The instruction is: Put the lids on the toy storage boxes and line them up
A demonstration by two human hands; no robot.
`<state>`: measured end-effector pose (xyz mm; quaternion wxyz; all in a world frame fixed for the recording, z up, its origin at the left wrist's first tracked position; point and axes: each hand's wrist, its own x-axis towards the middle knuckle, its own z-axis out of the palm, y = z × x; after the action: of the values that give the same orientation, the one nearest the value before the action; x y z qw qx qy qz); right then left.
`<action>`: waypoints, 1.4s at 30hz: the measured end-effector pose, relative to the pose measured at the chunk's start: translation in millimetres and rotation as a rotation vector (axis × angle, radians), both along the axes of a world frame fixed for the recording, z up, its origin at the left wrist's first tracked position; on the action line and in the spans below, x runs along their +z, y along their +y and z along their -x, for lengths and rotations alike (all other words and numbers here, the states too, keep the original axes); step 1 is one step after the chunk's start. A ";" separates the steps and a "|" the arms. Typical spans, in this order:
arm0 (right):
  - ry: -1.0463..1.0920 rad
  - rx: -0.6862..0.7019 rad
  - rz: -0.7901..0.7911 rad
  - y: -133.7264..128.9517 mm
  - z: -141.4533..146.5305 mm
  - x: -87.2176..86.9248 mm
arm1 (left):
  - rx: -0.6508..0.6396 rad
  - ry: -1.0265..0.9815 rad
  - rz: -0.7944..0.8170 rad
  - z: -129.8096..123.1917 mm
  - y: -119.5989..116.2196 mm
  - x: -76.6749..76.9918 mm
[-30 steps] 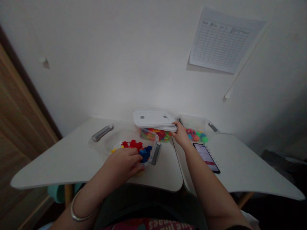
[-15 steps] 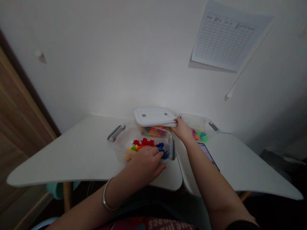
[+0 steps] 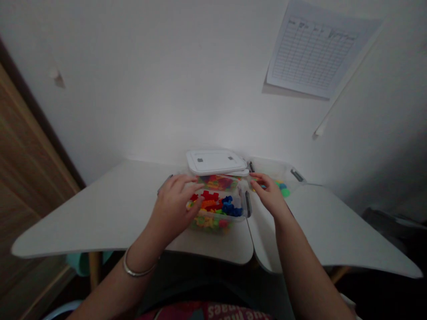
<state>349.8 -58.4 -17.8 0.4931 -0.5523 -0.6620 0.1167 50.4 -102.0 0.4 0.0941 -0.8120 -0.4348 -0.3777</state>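
My left hand [image 3: 171, 209] and right hand [image 3: 270, 194] are open above the lower centre of the frame, fingers [image 3: 183, 178] curved and holding nothing, on either side of a clear plastic box [image 3: 207, 224] of toy bricks [image 3: 213, 204] on the table [image 3: 100, 218]. The box should feel light and stiff; its grey side handle [image 3: 247, 203] looks the surest hold.

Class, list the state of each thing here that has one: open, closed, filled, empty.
Front clear box: open, filled with coloured blocks.
Back clear box: filled, white lid lying on top.
Right clear box: open, holding coloured balls.
Left hand: open, over front box.
Right hand: open, nothing visibly held.
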 end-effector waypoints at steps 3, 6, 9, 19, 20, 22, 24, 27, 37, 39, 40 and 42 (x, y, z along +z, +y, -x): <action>-0.133 0.073 -0.079 -36.6 10.6 4.8 | 0.264 -0.055 0.093 23.8 19.6 -10.9; -0.392 0.198 -0.053 -59.3 23.8 14.6 | 0.223 -0.090 0.276 34.7 31.9 -23.2; -0.648 0.181 -0.006 -63.6 35.2 23.8 | 0.182 -0.075 0.320 30.4 30.2 -28.7; -1.050 0.296 0.321 -28.5 52.8 40.6 | 0.186 0.054 0.283 0.3 8.7 -20.5; -1.039 0.318 0.371 -23.1 55.7 40.7 | 0.187 0.057 0.277 -0.4 8.1 -20.3; -1.022 0.357 0.437 -12.5 63.0 39.0 | 0.192 0.055 0.271 -1.5 7.1 -20.1; -1.014 0.379 0.448 -3.6 71.7 35.3 | 0.193 0.045 0.264 -2.0 6.2 -20.2; -1.002 0.391 0.443 4.7 82.4 28.8 | 0.183 0.042 0.242 -2.0 5.6 -20.6; -0.873 0.001 0.256 19.3 56.4 52.6 | 0.184 0.095 0.134 -1.0 7.9 -30.1; -0.811 -0.082 0.187 27.2 46.8 53.0 | 0.194 0.103 0.113 -0.4 8.1 -30.8; -0.786 -0.106 0.159 31.8 42.0 51.1 | 0.198 0.108 0.105 -0.2 8.1 -30.7; -0.754 -0.129 0.119 41.0 32.8 44.5 | 0.204 0.115 0.100 -0.1 7.7 -30.2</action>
<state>317.0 -17.5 26.7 0.1885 -0.6244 -0.7529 -0.0876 50.5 -94.3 -29.9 0.1162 -0.7875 -0.5276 -0.2966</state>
